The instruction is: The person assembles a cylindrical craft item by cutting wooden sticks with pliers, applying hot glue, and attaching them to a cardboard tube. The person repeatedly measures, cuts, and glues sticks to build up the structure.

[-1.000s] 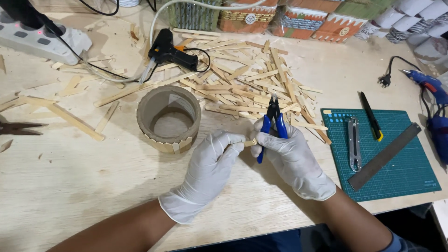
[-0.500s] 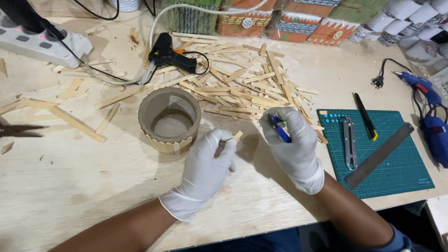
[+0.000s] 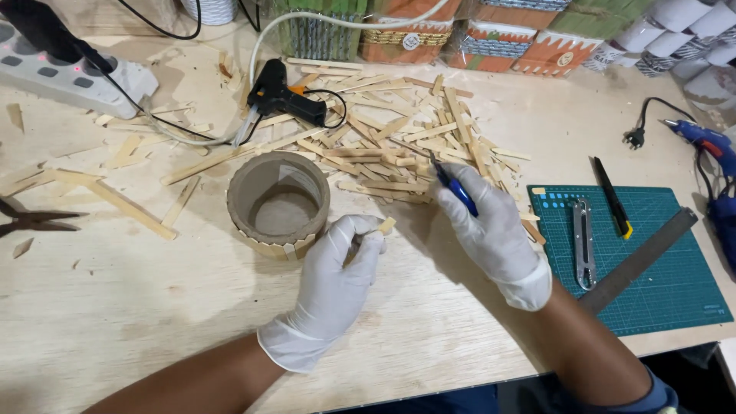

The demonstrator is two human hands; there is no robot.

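Both hands wear white gloves and work close together near the front edge of the wooden table [image 3: 115, 322]. The left hand [image 3: 337, 280] comes up from the lower left, palm down, its fingers curled around a short wooden stick piece [image 3: 383, 226] pinched at the fingertips; the free end of that piece pokes out up and to the right, so its long axis runs on a slant toward the stick pile. The right hand [image 3: 491, 230] reaches in from the lower right, forearm angled across the table's edge, and is closed on blue-handled cutters [image 3: 452, 188], whose dark tips point up and to the left, into the pile of flat wooden sticks [image 3: 399, 146]. The cutters lie along the same line as the forefinger, tips resting among the sticks. Just left of the left hand, almost touching its knuckles, stands a round cardboard tube [image 3: 277, 203], upright and open at the top; sticks are fixed side by side around its lower outer wall, and I see only bare cardboard inside. Behind the tube lies a black glue gun [image 3: 280, 98] on its side, its cord looping over the sticks. To the right of the right hand sits a green cutting mat [image 3: 659, 261] carrying a metal utility knife [image 3: 583, 244], a black and yellow cutter [image 3: 612, 198] and a steel ruler [image 3: 636, 261] laid diagonally over its edge. Far left, a white power strip [image 3: 69, 77] and dark scissors [image 3: 31, 221] rest on the table.
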